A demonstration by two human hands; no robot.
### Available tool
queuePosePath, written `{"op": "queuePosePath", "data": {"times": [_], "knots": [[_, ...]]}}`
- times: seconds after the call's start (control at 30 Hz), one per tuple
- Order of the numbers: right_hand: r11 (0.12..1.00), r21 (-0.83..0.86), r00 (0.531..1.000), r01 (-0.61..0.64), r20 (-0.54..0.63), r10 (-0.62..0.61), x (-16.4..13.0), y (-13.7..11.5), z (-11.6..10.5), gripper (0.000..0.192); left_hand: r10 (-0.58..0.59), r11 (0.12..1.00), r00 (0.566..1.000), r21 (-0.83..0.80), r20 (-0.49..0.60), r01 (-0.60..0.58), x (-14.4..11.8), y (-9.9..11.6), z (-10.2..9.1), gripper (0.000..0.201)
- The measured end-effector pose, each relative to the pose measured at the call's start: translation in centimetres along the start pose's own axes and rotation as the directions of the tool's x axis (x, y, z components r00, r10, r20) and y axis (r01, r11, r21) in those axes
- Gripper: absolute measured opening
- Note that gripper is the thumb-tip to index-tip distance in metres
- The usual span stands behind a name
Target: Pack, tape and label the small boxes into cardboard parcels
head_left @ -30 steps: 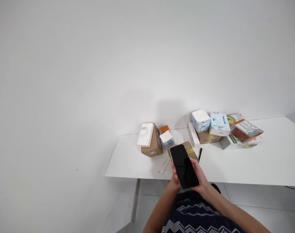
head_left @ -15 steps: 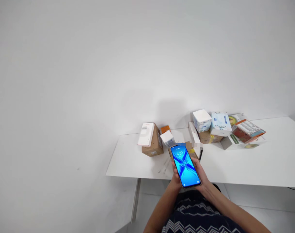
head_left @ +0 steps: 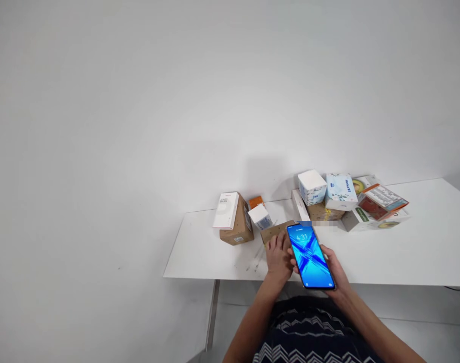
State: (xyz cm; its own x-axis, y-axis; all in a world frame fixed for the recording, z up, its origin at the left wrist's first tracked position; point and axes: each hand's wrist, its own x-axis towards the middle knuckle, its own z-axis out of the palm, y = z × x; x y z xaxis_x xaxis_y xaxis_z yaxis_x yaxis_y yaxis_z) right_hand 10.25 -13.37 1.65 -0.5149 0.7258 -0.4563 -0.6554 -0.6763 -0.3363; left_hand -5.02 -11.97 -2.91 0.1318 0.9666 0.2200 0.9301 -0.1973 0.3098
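Observation:
My right hand holds a smartphone with a lit blue screen, above the near edge of the white table. My left hand is just left of the phone, fingers apart and flat, holding nothing. Its fingertips reach a small brown cardboard box that lies on the table behind it.
At the back of the table stand a brown box with a white box leaning on it, a small white carton, two tissue boxes on more cartons, and colourful food boxes. A white wall rises behind; the table's left edge is near.
The phone screen went from dark to lit. The right hand has carried the phone to the right, and the left hand has let go of it and lies open by the brown box.

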Motion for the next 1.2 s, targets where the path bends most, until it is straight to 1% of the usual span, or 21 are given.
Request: {"op": "queuePosePath", "data": {"times": [0.07, 0.1, 0.13, 0.17, 0.2, 0.23, 0.27, 0.3, 0.33, 0.37, 0.4, 0.47, 0.53, 0.6, 0.67, 0.77, 0.9, 1.0, 1.1, 1.17, 1.2], "knots": [[0.989, -0.112, 0.988, 0.098, -0.112, -0.11, -0.6, -1.2, -1.9, 0.056, 0.04, 0.999, 0.999, 0.005, 0.028, -0.041, 0.1, 0.2, -1.3, 0.042], [0.971, -0.194, 0.97, 0.139, -0.169, -0.173, -0.8, -1.9, -3.1, 0.056, 0.057, 0.998, 0.997, 0.013, 0.045, -0.058, 0.1, 0.1, -1.8, 0.042], [0.94, -0.297, 0.946, 0.167, -0.222, -0.238, -0.8, -2.5, -4.4, 0.057, 0.072, 0.997, 0.995, 0.022, 0.064, -0.073, 0.2, -0.2, -2.3, 0.045], [0.891, -0.422, 0.909, 0.171, -0.28, -0.308, -0.8, -3.0, -5.9, 0.058, 0.086, 0.996, 0.992, 0.03, 0.091, -0.089, 0.4, -0.6, -2.8, 0.05], [0.813, -0.565, 0.852, 0.142, -0.348, -0.391, -0.7, -3.5, -7.4, 0.06, 0.099, 0.994, 0.987, 0.036, 0.123, -0.104, 0.5, -1.1, -3.2, 0.057], [0.695, -0.715, 0.781, 0.068, -0.395, -0.483, -0.5, -3.8, -9.1, 0.061, 0.113, 0.992, 0.98, 0.04, 0.165, -0.121, 0.8, -1.6, -3.5, 0.065], [0.54, -0.84, 0.726, -0.059, -0.407, -0.554, -0.3, -4.0, -10.8, 0.061, 0.126, 0.99, 0.969, 0.042, 0.213, -0.138, 1.0, -2.2, -3.8, 0.071], [0.376, -0.907, 0.695, -0.19, -0.395, -0.601, 0.0, -4.0, -12.4, 0.06, 0.136, 0.987, 0.956, 0.044, 0.262, -0.153, 1.3, -2.7, -4.1, 0.076], [0.22, -0.932, 0.678, -0.29, -0.362, -0.64, 0.4, -3.9, -13.9, 0.059, 0.143, 0.985, 0.941, 0.048, 0.308, -0.165, 1.5, -3.2, -4.4, 0.08], [0.073, -0.924, 0.663, -0.376, -0.323, -0.675, 0.7, -3.6, -15.3, 0.059, 0.148, 0.983, 0.926, 0.053, 0.347, -0.177, 1.7, -3.5, -4.6, 0.084], [-0.049, -0.884, 0.644, -0.465, -0.3, -0.704, 1.1, -3.3, -16.5, 0.058, 0.153, 0.98, 0.912, 0.059, 0.381, -0.189, 1.9, -3.8, -4.9, 0.088], [-0.229, -0.784, 0.618, -0.577, -0.235, -0.75, 1.7, -2.3, -18.2, 0.057, 0.152, 0.976, 0.891, 0.075, 0.429, -0.203, 2.2, -3.9, -5.3, 0.093], [-0.33, -0.703, 0.605, -0.63, -0.178, -0.776, 2.3, -1.3, -19.2, 0.054, 0.099, 0.98, 0.894, 0.112, 0.437, -0.164, 2.4, -3.5, -5.3, 0.093], [-0.367, -0.661, 0.584, -0.655, -0.134, -0.801, 2.9, -0.6, -19.6, 0.052, -0.007, 0.984, 0.921, 0.169, 0.389, -0.064, 2.8, -2.8, -4.9, 0.091], [-0.373, -0.642, 0.555, -0.67, -0.1, -0.826, 3.4, -0.1, -19.7, 0.052, -0.137, 0.972, 0.946, 0.225, 0.293, 0.071, 3.5, -1.8, -4.1, 0.088], [-0.37, -0.634, 0.536, -0.679, -0.084, -0.84, 4.0, 0.0, -19.7, 0.052, -0.271, 0.937, 0.947, 0.271, 0.171, 0.219, 5.0, -0.2, -2.9, 0.084], [-0.343, -0.654, 0.55, -0.674, -0.135, -0.824, 4.0, -0.2, -19.9, 0.052, -0.323, 0.923, 0.943, 0.249, 0.077, 0.295, 7.8, 1.2, -1.8, 0.076], [-0.312, -0.69, 0.555, -0.654, -0.157, -0.817, 3.7, -0.3, -19.8, 0.052, -0.364, 0.919, 0.93, 0.183, 0.058, 0.348, 10.1, 1.3, -1.2, 0.074], [-0.29, -0.7, 0.521, -0.652, -0.137, -0.842, 3.4, -0.3, -19.3, 0.05, -0.395, 0.914, 0.916, 0.128, 0.069, 0.384, 12.3, 0.7, -0.8, 0.075], [-0.299, -0.703, 0.5, -0.646, -0.092, -0.861, 3.4, -0.4, -18.6, 0.049, -0.414, 0.906, 0.908, 0.132, 0.065, 0.403, 13.7, 0.3, -0.5, 0.075], [-0.313, -0.708, 0.499, -0.633, -0.064, -0.864, 3.6, -0.5, -18.2, 0.048, -0.424, 0.9, 0.903, 0.143, 0.064, 0.412, 14.3, 0.1, -0.3, 0.075]]}}
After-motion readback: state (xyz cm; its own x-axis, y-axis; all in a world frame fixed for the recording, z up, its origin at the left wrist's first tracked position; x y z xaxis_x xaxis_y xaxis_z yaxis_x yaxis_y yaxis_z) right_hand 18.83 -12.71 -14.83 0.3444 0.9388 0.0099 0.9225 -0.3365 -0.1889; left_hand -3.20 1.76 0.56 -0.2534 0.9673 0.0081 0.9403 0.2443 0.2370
